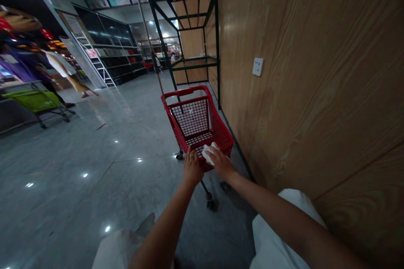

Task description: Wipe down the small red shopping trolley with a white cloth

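Note:
A small red shopping cart point(189, 94) with mesh walls stands on the grey floor close to a wooden wall. My left hand point(192, 167) is closed over the near rim of the cart. My right hand point(221, 162) is closed on a white cloth point(208, 152) and presses it on the same rim, just right of the left hand. The basket of the cart looks empty. Its small wheels show below my hands.
A wood-panel wall point(315, 71) with a white socket point(258, 67) runs along the right. A dark empty metal shelf frame point(189, 42) stands behind the cart. At far left are a green cart point(34, 101), a person walking point(67, 71) and a stepladder point(97, 65).

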`<state>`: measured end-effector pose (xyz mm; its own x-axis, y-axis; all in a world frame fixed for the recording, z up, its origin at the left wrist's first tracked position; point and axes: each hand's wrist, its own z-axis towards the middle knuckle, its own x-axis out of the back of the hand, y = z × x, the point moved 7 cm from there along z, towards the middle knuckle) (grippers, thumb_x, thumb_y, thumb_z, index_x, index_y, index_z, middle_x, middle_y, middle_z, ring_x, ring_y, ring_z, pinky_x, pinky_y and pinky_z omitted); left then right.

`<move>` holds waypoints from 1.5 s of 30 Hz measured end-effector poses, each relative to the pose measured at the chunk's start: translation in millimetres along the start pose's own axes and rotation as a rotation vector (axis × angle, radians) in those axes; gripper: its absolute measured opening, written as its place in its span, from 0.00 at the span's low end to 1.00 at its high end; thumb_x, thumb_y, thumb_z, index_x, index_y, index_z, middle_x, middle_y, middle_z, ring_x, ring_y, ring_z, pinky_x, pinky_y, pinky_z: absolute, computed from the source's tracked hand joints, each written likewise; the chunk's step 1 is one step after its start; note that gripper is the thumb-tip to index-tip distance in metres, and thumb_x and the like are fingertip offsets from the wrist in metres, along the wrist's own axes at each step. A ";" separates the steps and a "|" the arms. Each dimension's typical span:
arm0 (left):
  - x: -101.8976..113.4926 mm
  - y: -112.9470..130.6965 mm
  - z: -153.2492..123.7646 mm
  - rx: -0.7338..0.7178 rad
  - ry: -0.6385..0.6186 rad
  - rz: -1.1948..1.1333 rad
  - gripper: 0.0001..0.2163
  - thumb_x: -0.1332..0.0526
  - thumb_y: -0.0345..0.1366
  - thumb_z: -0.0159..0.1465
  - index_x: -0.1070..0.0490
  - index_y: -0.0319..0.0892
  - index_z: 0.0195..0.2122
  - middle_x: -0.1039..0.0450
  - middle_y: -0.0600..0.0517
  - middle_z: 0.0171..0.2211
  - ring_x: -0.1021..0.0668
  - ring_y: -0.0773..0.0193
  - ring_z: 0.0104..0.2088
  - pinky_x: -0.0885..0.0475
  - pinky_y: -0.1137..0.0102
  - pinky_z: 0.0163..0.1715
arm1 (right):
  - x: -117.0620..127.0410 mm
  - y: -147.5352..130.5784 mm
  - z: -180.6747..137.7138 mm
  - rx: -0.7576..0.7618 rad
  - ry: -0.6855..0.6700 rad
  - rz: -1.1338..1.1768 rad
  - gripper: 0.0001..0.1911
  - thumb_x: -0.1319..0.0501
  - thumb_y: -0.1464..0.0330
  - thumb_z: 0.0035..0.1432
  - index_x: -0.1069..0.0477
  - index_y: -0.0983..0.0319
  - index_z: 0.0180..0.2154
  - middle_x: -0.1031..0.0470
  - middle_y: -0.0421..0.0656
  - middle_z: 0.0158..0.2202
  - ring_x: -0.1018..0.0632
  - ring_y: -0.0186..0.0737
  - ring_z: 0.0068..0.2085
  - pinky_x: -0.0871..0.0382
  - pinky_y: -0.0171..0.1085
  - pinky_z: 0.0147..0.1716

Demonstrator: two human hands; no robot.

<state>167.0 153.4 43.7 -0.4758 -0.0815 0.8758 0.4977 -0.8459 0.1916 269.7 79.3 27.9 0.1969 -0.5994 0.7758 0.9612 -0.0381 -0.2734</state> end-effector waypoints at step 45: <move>0.0 1.8 -2.4 -0.095 -0.083 -0.033 0.30 0.40 0.32 0.50 0.40 0.39 0.57 0.35 0.40 0.55 0.49 0.47 0.67 0.49 0.48 0.65 | -4.9 -41.4 -0.9 0.143 -0.123 -0.010 0.30 0.50 0.80 0.60 0.41 0.57 0.62 0.42 0.44 0.65 0.50 0.45 0.68 0.39 0.47 0.61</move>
<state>166.2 150.6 42.9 -0.4274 -0.0120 0.9040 0.4098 -0.8938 0.1820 228.8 83.1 34.9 0.2009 -0.4969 0.8442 0.9792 0.0760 -0.1882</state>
